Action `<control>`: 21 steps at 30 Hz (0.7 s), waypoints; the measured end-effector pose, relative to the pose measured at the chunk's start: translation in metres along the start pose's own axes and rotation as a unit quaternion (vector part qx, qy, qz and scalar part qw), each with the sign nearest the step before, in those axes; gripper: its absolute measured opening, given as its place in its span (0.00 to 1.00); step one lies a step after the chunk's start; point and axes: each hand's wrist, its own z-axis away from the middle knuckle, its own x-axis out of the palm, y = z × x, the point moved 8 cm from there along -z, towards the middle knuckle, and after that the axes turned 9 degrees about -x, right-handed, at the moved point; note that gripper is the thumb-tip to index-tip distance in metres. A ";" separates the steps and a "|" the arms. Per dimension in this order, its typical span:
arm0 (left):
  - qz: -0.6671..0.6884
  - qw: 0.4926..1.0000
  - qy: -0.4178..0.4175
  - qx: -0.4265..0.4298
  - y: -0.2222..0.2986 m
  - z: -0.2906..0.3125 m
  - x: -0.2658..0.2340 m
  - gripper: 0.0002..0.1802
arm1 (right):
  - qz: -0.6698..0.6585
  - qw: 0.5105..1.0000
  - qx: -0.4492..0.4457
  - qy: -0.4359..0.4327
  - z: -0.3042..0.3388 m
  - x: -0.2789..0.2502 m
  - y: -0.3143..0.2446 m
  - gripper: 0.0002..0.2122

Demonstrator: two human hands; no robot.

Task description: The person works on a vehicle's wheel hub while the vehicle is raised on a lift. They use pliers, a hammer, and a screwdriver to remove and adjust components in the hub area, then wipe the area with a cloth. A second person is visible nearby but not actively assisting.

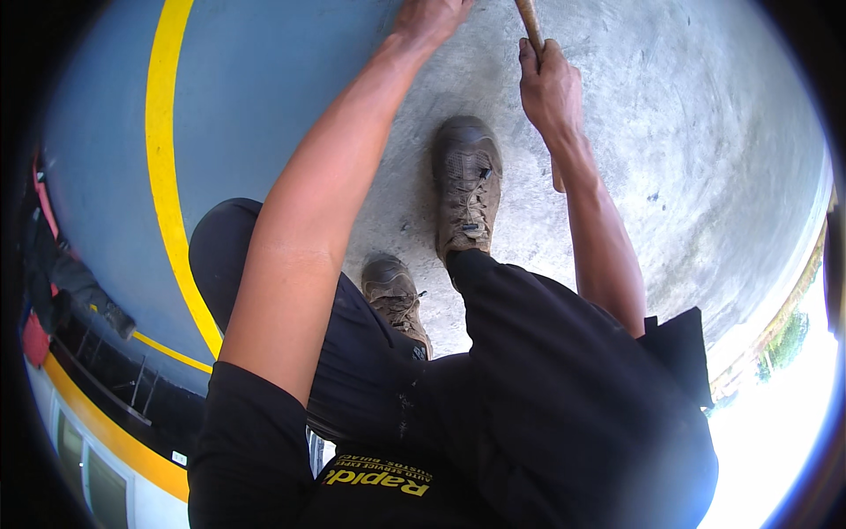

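Observation:
My right hand is closed around a long wooden handle. Its upper end runs out of the picture at the top, so the kind of tool cannot be told. The handle's butt shows below the hand, beside my wrist. My left hand is at the top edge, to the left of the handle and apart from it. Its fingers are mostly cut off by the frame, and whatever they touch is out of view.
Below my hands, my brown laced shoes stand on a grey concrete floor. To the left lies a blue-grey painted floor with a yellow line. Dark and red items are at the far left, near a wall with windows.

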 end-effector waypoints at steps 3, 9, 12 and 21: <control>-0.015 1.000 0.004 -0.002 -0.002 -0.007 -0.005 0.06 | 0.017 0.999 0.008 -0.028 -0.008 0.003 -0.004 0.22; -0.161 0.982 0.005 -0.102 -0.014 0.018 0.034 0.08 | 0.010 1.000 -0.005 0.012 -0.011 0.009 0.030 0.25; -0.065 0.939 0.129 -0.312 -0.059 0.077 0.008 0.10 | -0.044 0.997 -0.065 0.001 0.024 0.063 0.044 0.23; 0.204 0.782 0.253 -0.531 0.119 0.156 -0.165 0.12 | 0.301 0.916 -0.117 -0.240 0.067 -0.064 0.013 0.13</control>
